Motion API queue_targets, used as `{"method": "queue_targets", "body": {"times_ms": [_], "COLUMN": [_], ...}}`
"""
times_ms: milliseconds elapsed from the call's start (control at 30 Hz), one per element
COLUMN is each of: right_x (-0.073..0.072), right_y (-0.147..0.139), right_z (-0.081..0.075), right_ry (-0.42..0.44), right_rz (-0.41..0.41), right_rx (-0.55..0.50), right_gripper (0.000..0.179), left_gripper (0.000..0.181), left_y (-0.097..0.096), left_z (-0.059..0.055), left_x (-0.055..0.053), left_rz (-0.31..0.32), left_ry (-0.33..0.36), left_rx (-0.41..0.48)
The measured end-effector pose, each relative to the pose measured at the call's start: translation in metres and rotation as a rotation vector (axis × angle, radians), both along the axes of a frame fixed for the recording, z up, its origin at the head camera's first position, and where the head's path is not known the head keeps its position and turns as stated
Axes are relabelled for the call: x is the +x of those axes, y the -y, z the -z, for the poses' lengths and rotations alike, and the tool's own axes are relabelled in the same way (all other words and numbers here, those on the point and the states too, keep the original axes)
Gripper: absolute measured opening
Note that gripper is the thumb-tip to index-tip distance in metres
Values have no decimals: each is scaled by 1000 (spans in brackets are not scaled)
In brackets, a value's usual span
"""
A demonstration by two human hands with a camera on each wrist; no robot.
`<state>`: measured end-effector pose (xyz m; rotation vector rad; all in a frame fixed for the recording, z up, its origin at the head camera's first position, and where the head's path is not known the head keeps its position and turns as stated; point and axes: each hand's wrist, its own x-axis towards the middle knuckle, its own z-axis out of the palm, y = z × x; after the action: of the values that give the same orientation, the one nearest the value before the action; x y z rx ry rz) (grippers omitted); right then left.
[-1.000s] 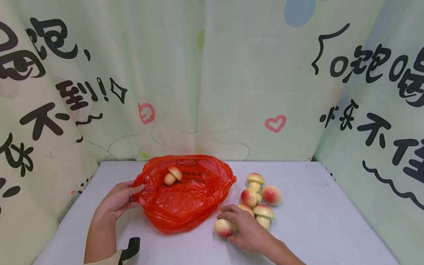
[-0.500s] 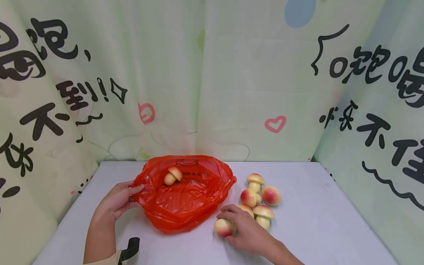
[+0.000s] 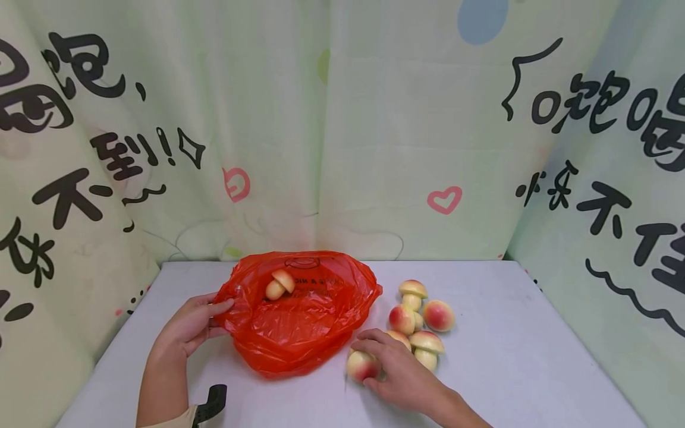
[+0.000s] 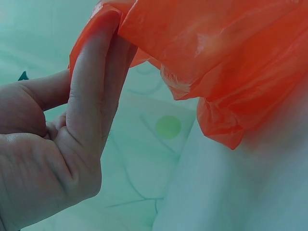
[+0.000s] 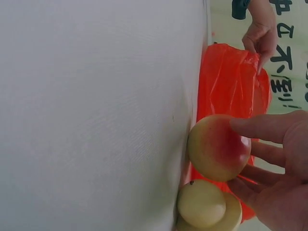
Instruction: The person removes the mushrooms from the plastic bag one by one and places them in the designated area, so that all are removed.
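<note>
My left hand (image 3: 188, 324) pinches the left edge of an open red plastic bag (image 3: 289, 351), thumb outside and fingers behind the film. In the left wrist view, the bag (image 4: 216, 53) drapes over its fingertips. Inside the bag lies one yellow-and-red mushroom (image 3: 280, 284). To the right of the bag, my right hand (image 3: 398, 371) grips a round-capped mushroom (image 3: 363, 366) low over the table. The right wrist view has its blushed cap (image 5: 216, 147) between thumb and fingers; its stem is hidden.
Several more mushrooms (image 3: 426, 349) are clustered just beyond my right hand, one partly hidden by it. The white table (image 3: 497, 356) ends at a patterned curtain (image 3: 374, 148) at the back and sides. A dark strap (image 3: 211, 402) is by the left forearm.
Almost nothing differs. The mushroom in my right hand has tilted slightly, while the left hand and bag have stayed still.
</note>
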<state>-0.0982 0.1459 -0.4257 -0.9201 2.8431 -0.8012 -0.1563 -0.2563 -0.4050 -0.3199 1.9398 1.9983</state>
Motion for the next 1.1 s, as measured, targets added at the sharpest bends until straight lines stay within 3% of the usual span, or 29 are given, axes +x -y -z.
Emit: {"method": "queue_targets", "body": {"times_ms": [200, 533, 1100], "right_x": [1, 0, -1], "right_y": [0, 2, 5], "right_z": [0, 1, -3], "right_ry": [-22, 32, -9], "right_rz": [-3, 25, 19], "right_rx": [-19, -18, -41], "right_gripper": [53, 51, 48], "left_gripper": [61, 60, 63], "left_y": [-1, -3, 0], "left_z": [0, 0, 1], "left_x": [0, 1, 1], "left_rz": [-4, -9, -5], "left_ry": [7, -3, -16], "left_rx": [-19, -32, -17]}}
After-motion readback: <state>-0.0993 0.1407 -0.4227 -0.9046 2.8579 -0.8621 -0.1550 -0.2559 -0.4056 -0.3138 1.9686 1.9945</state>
